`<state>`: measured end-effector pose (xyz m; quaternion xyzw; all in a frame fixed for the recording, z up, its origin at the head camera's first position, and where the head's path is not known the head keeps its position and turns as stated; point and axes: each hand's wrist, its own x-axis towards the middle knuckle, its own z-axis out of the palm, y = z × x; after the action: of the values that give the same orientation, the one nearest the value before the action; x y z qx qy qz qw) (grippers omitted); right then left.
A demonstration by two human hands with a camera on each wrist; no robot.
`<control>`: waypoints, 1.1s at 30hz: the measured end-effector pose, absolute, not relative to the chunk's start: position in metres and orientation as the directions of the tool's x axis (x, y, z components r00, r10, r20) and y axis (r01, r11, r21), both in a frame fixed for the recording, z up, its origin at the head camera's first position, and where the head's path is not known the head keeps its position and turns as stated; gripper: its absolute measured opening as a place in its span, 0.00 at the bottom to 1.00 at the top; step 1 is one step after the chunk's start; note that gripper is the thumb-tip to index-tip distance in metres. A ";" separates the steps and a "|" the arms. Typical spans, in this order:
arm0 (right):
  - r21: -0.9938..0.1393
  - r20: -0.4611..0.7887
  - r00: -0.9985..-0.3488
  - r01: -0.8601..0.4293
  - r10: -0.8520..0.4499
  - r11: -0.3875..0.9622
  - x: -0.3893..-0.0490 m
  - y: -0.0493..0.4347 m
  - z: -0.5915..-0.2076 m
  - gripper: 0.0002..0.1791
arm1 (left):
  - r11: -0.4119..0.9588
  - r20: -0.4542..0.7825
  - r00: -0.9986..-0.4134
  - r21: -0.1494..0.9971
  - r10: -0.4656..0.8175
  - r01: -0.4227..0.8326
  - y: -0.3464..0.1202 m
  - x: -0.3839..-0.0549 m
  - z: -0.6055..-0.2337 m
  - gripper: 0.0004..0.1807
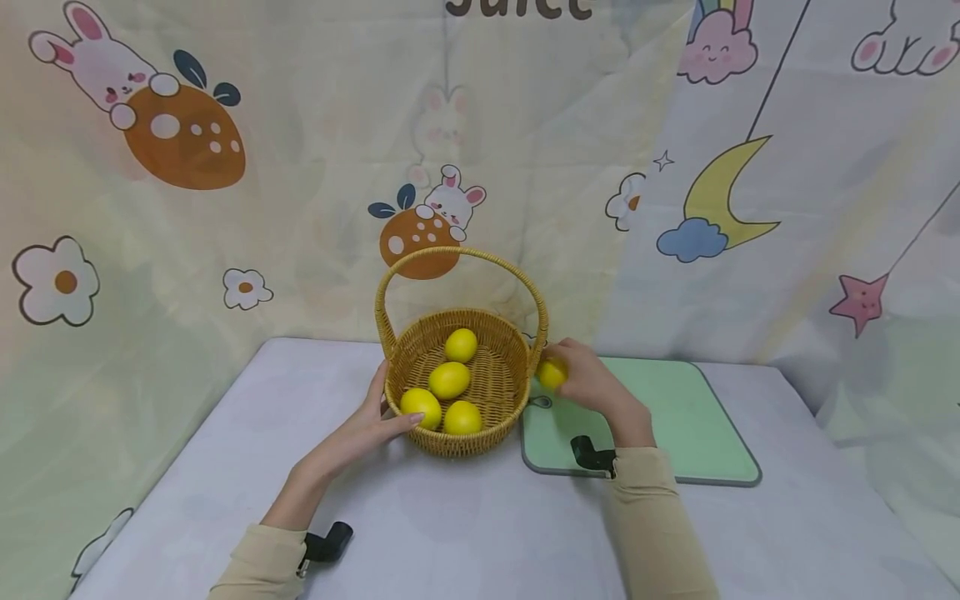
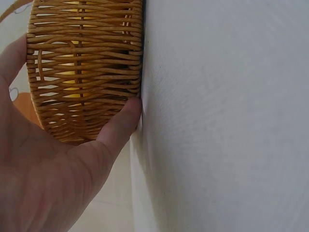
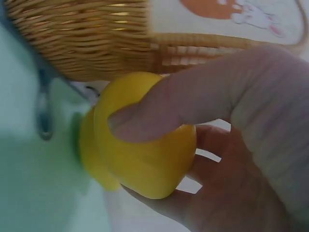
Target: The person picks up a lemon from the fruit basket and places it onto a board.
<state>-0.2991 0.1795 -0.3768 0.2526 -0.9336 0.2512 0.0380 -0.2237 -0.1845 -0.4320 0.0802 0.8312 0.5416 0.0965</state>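
Note:
A round wicker basket [image 1: 459, 444] with a tall arched handle stands on the table, with several yellow lemons [image 1: 450, 381] inside. My left hand [image 1: 378, 421] grips the basket's left side, thumb over the rim; in the left wrist view a finger of this left hand [image 2: 58, 169] reaches low along the weave near the tabletop. Just right of the basket, my right hand [image 1: 592, 383] holds a lemon [image 3: 149, 154] between thumb and fingers. A second yellow lemon [image 3: 89, 150], mostly hidden behind the held one, shows close to the green board in the right wrist view.
A light green cutting board [image 1: 705, 442] with a grey edge lies right of the basket, partly under my right arm. Its small grey loop [image 1: 540, 402] is beside the basket. A printed cloth [image 1: 315, 208] hangs behind the white-covered table [image 1: 480, 533].

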 end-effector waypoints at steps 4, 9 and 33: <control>-0.390 0.218 -0.839 -0.543 -0.498 0.744 -0.302 0.174 -0.384 0.28 | 0.400 -0.071 -0.968 0.916 0.240 0.032 -0.185 -0.224 -0.431 0.59; -0.404 0.179 -0.844 -0.532 -0.506 0.744 -0.299 0.171 -0.384 0.29 | 0.401 -0.080 -0.968 0.916 0.236 0.022 -0.184 -0.224 -0.430 0.59; -0.406 0.136 -0.908 -0.416 -0.396 0.814 -0.294 0.175 -0.385 0.25 | 0.406 -0.075 -0.969 0.914 0.234 0.027 -0.185 -0.224 -0.432 0.62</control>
<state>-0.2941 0.1754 -0.3852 0.2132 -0.9520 0.2185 0.0227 -0.2245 -0.1848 -0.4321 0.0785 0.8328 0.5395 0.0961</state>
